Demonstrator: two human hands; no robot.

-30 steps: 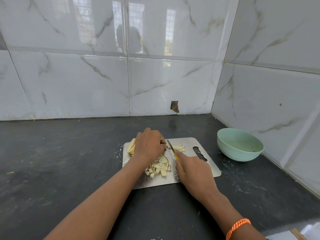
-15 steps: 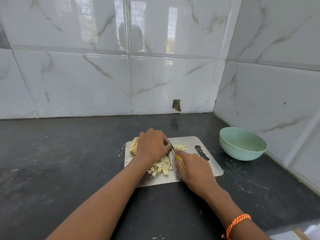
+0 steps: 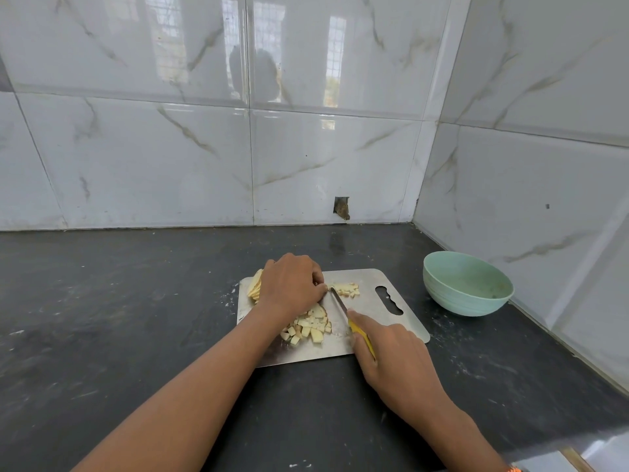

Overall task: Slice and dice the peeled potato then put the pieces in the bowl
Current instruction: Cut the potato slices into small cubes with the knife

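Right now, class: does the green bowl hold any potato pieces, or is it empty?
Empty: the green bowl shows only its bare inside; the diced pieces lie on the cutting board.

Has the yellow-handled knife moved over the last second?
Yes. The yellow-handled knife has slid back toward the person along the steel cutting board.

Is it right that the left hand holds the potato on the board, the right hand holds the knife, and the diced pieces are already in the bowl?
Not quite. The head view shows the diced pieces on the board, not in the bowl. The left hand holds the potato and the right hand holds the knife.
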